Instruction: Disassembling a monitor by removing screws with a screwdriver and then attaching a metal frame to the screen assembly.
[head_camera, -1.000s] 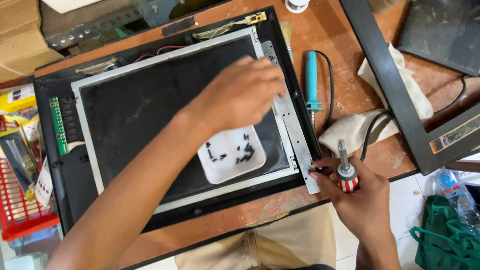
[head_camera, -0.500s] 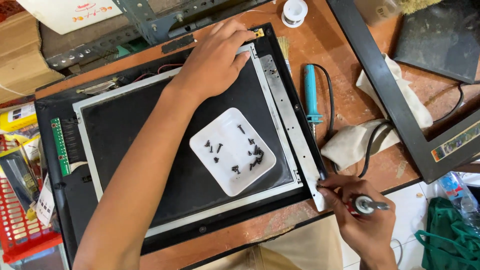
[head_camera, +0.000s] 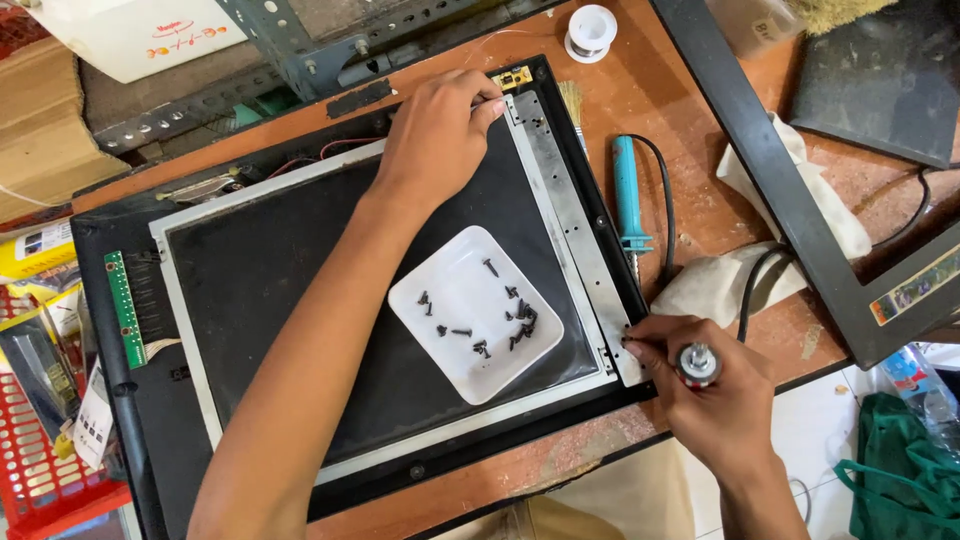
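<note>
Left hand (head_camera: 438, 135) flat, fingers curled over top corner of screen panel (head_camera: 300, 300), pressing it down on worktop (head_camera: 690, 120). White tray (head_camera: 475, 312) of loose black screws (head_camera: 500, 325) sits mid-panel: likely to slide and spill if panel shifts. Right hand (head_camera: 715, 395) pinches screwdriver (head_camera: 697, 362), tip at lower end of metal side strip (head_camera: 580, 230); slip there could scratch panel or drop screw. Blue soldering iron (head_camera: 630, 195), its cable and white cloth (head_camera: 760, 250) crowd right side, close to working wrist.
</note>
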